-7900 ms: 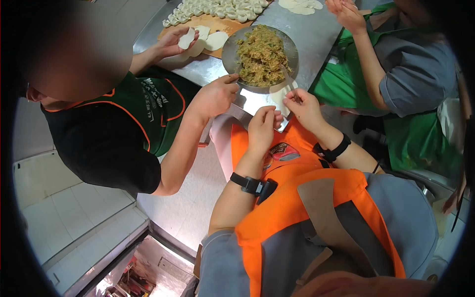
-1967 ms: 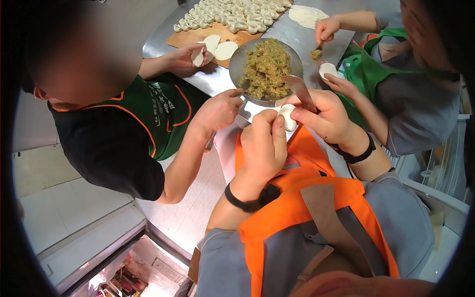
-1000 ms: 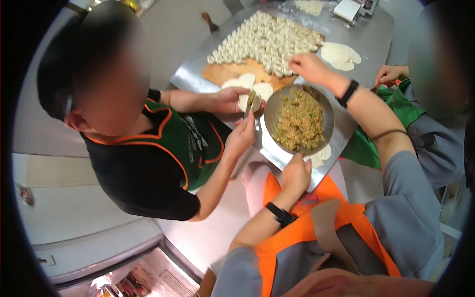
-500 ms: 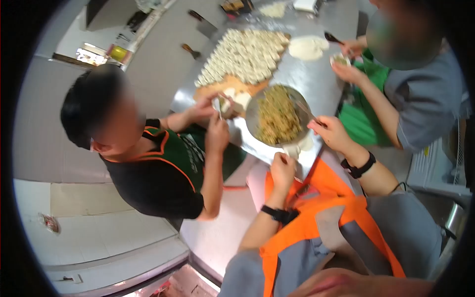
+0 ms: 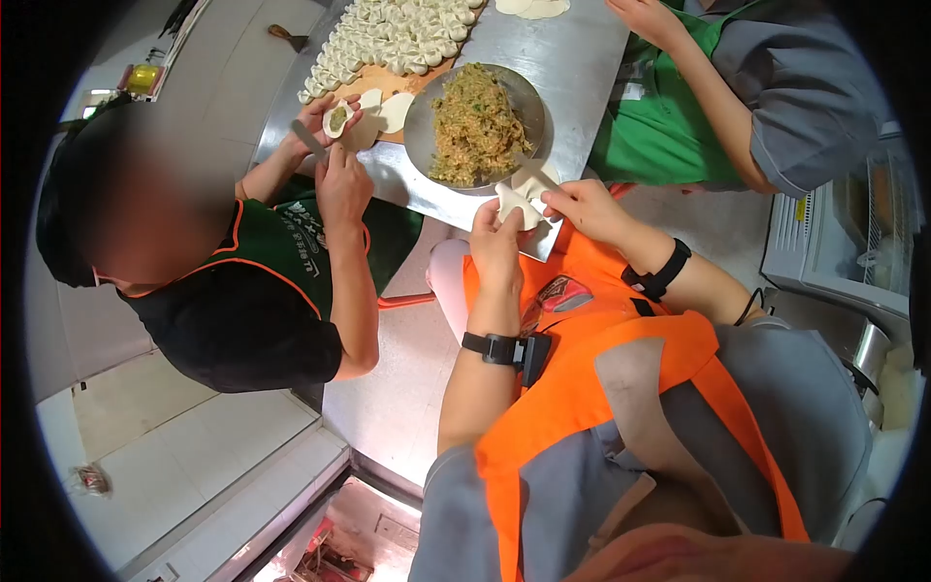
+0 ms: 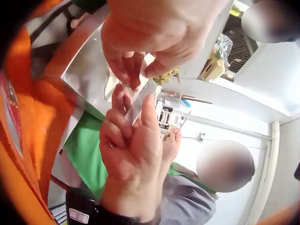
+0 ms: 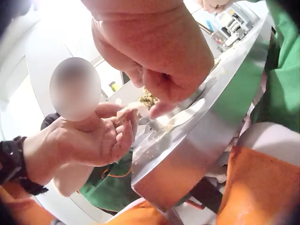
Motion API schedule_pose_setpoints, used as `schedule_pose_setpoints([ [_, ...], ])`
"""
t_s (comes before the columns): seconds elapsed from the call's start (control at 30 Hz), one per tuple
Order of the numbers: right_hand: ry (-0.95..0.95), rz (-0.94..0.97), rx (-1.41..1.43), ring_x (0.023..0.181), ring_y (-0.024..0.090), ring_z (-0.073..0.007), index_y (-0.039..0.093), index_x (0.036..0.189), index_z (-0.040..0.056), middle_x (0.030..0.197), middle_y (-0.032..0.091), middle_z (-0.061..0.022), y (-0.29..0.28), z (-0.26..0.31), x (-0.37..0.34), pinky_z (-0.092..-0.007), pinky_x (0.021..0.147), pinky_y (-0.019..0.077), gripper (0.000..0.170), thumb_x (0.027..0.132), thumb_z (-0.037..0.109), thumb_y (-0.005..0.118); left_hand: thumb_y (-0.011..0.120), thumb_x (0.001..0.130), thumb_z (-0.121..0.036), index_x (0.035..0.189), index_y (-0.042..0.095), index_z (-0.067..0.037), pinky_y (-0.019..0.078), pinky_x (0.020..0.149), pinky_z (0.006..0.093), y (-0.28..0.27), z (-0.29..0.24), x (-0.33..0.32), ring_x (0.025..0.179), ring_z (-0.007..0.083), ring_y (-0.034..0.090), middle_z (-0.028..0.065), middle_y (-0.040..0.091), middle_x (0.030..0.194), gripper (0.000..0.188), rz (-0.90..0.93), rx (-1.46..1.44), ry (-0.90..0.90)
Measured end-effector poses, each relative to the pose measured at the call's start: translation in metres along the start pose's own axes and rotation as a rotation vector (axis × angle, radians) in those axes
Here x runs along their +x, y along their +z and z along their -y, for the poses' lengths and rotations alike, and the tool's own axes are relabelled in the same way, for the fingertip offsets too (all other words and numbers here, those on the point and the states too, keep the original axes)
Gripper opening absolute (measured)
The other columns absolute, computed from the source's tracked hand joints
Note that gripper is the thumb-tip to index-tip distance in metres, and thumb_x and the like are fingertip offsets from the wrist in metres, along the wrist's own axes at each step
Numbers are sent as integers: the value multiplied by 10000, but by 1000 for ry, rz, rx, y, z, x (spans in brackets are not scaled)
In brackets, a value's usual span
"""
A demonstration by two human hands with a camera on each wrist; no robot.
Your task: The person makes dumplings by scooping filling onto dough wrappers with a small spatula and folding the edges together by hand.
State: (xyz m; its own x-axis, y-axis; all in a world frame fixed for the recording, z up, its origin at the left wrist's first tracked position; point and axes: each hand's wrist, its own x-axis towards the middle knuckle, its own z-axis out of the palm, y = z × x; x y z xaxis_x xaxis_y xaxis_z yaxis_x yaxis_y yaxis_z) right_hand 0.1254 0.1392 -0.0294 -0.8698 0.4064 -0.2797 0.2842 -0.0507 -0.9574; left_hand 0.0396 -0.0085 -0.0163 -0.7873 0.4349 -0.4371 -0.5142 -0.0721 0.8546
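Observation:
My left hand (image 5: 497,250) holds a thin white dumpling wrapper (image 5: 520,209) by its edge, just above the near corner of the steel table. In my right hand (image 5: 590,209) is a flat metal filling spatula (image 5: 538,173), its blade pointing toward the bowl of filling. The two hands are close together, with the spatula beside the wrapper. The left wrist view shows the thumb of the right hand (image 6: 133,150) lying along the shiny blade. Seen from the right wrist, the left hand (image 7: 93,140) is turned palm up under the wrapper, its fingertips bent up.
A round metal bowl (image 5: 419,145) heaped with minced filling (image 5: 480,131) stands on the steel table (image 5: 572,92). Beyond it, rows of finished dumplings (image 5: 388,34) cover a wooden board (image 5: 388,78). Loose wrappers (image 5: 393,112) lie near a person seated left; another person sits right.
A second ago my right hand was over the dumpling rows; it came back and took up the spatula. My left hand lifted a wrapper from the table's near corner. The head view shifted.

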Motion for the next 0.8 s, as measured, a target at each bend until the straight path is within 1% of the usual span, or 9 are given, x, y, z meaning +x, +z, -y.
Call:
schedule_pose_setpoints([
  [0.13, 132, 30, 351, 763, 581, -91, 686, 991, -5, 861, 670, -17, 8, 32, -13, -262, 689, 461, 254, 912, 234, 655, 616, 912, -50, 1128, 566, 9, 512, 683, 259, 2, -16, -19, 781, 114, 610, 67, 650, 969, 229, 158, 4, 17],
  [0.17, 59, 50, 349, 775, 578, -93, 655, 1039, -15, 926, 660, -14, 7, 31, -12, -260, 694, 465, 270, 892, 210, 679, 617, 917, -52, 1125, 570, 8, 509, 688, 255, 1, -20, -20, 778, 103, 600, 61, 647, 966, 222, 181, 14, 3],
  [0.27, -94, 118, 207, 784, 572, -87, 649, 1008, -12, 893, 643, -5, 11, 20, -10, -258, 703, 465, 256, 881, 206, 692, 616, 930, -59, 1106, 583, 9, 501, 686, 237, -5, -25, -20, 759, 82, 583, 43, 641, 938, 191, 204, -7, -5],
  [0.37, -115, 183, 148, 787, 562, -76, 648, 976, 12, 862, 624, 18, 8, 30, -13, -250, 691, 458, 213, 868, 187, 704, 613, 940, -76, 1068, 596, 4, 475, 615, 224, -11, -29, -20, 710, 82, 595, 34, 651, 868, 152, 210, 20, 58],
  [0.5, -94, 138, 29, 763, 546, -66, 640, 934, 36, 830, 609, 24, -1, 40, -14, -244, 663, 446, 185, 860, 188, 715, 627, 942, -97, 1038, 630, 16, 453, 567, 214, -20, -30, -19, 677, 60, 585, 25, 658, 819, 148, 140, 153, 184],
  [0.57, -182, 184, 86, 743, 539, -67, 632, 906, 36, 817, 605, 19, 1, 42, -16, -245, 649, 440, 186, 862, 198, 712, 635, 941, -105, 1051, 646, 24, 440, 556, 207, -20, -42, -31, 669, 49, 576, 25, 667, 824, 170, 222, 194, 97],
  [0.63, -247, 183, -22, 735, 530, -64, 619, 892, 22, 809, 602, 9, 1, 48, -16, -252, 651, 444, 197, 864, 197, 707, 648, 937, -119, 1078, 666, 33, 418, 545, 196, -25, -50, -38, 658, 38, 559, 22, 678, 846, 208, 316, 219, 8],
  [0.73, -264, 229, -78, 719, 515, -65, 610, 890, 14, 799, 595, -14, 5, 65, -21, -267, 647, 448, 200, 869, 195, 691, 646, 939, -124, 1077, 659, 29, 414, 536, 198, -32, -51, -40, 652, 41, 557, 15, 673, 827, 206, 411, 270, 3],
  [0.8, -269, 254, -121, 725, 526, -74, 612, 901, 16, 802, 596, -42, 7, 66, -20, -281, 650, 452, 201, 871, 202, 680, 643, 936, -121, 1084, 650, 21, 439, 570, 204, -26, -59, -44, 688, 52, 586, 12, 678, 849, 205, 364, 233, -15],
])
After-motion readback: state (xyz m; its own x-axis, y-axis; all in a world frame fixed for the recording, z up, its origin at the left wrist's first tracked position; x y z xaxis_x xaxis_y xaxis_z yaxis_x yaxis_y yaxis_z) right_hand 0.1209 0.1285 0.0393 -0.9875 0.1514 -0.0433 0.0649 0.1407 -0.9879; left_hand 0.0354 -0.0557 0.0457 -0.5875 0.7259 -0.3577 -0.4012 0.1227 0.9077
